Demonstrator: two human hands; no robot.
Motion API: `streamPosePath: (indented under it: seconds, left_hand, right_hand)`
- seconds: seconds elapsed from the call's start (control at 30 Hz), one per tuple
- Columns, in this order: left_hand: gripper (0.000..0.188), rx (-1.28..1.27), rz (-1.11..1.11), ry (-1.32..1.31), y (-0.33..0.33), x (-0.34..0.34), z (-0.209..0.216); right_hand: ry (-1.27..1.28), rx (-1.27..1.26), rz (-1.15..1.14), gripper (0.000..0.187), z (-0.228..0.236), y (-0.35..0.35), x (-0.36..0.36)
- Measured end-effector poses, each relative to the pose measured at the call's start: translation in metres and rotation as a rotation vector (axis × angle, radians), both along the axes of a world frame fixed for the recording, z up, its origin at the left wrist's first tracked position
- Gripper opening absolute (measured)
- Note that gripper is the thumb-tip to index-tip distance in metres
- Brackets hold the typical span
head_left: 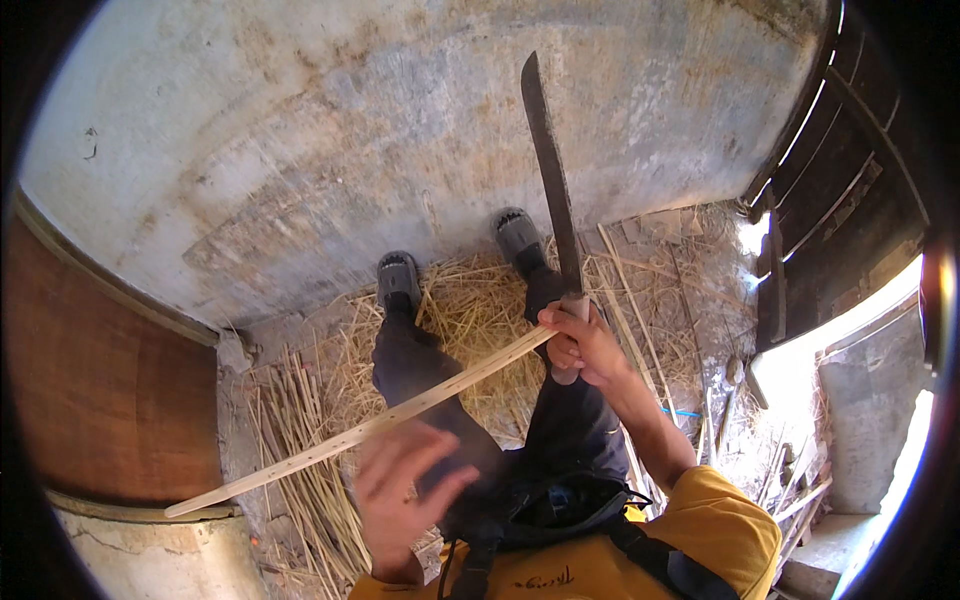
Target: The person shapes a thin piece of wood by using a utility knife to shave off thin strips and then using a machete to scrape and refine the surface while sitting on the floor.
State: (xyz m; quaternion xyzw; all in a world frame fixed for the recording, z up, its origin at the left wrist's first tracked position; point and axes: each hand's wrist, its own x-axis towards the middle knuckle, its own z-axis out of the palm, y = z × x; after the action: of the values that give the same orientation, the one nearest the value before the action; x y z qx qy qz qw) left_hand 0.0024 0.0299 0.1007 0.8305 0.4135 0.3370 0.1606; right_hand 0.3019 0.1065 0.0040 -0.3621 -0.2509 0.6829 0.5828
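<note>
My right hand (592, 345) is closed round the handle of a machete (556, 165), whose long dark blade points up and away from me. Between the thumb and fingers of that same hand is one end of a pale wooden strip (400, 412) with small marks along it. The strip slants down to the left across my legs, its far end near the brown panel. Just below the strip, my left hand (400, 490) is slightly blurred, with thumb and fingers apart and nothing in them.
Straw-like shavings (465, 330) cover the ground around my sandals. A bundle of thin sticks (305, 450) lies to the left, and more sticks lie at right. Ahead stands a stained wall (400, 130); a brown panel (110, 370) is at left, dark boards (850, 180) at right.
</note>
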Motion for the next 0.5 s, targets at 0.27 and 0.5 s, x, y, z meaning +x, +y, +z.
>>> streamPosePath:
  seconds: [0.27, 0.5]
  left_hand:
    - [0.045, -0.006, 0.242, 0.507, 0.023, -0.026, -0.007]
    - [0.025, -0.515, -0.037, 0.180, 0.041, -0.046, -0.057]
  right_hand:
    - [-0.108, 0.031, 0.011, 0.014, -0.005, 0.003, 0.001]
    - [-0.431, 0.091, -0.068, 0.018, 0.008, 0.013, 0.015]
